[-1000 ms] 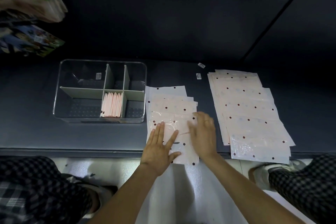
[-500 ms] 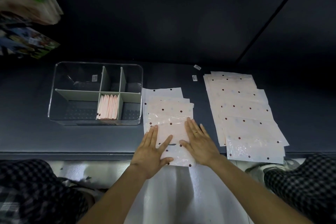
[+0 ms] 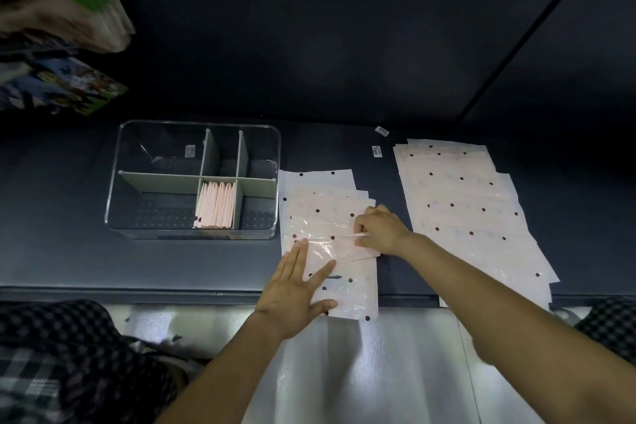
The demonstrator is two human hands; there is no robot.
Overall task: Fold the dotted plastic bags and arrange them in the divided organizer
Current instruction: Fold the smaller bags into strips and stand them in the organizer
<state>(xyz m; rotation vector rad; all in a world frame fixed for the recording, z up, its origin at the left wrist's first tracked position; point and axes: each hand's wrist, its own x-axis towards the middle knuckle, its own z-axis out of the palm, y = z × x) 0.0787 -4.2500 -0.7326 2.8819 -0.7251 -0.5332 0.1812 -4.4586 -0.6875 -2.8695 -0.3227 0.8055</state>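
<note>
Left hand: laid flat, fingers straight and spread, pressed on the near-left part of the top dotted bag in the middle pile. Nothing is gripped by it.

Right hand: fingers curled, the right edge of the same top dotted bag is pinched, and that edge is seen lifted and creased toward the left. A ring is just visible on one finger.

The middle pile is fanned on the dark table, just right of the divided organizer; its near end overhangs the table's near edge. A second, larger pile of dotted bags is spread further right, well apart from the middle pile, also overhanging the near edge; the right forearm is crossed over its near-left corner.

The divided organizer is a clear box with grey-green partitions, set on the left half of the table. Folded bags are stood upright in the near-middle compartment, packed side by side. The other compartments' contents cannot be made out beyond a small label in the far-left one.

Two small stickers are seen on the table between the piles, toward the far side. Blurred printed packaging is visible at the far left. Checked fabric is seen at the near left and near right, below the table edge.
</note>
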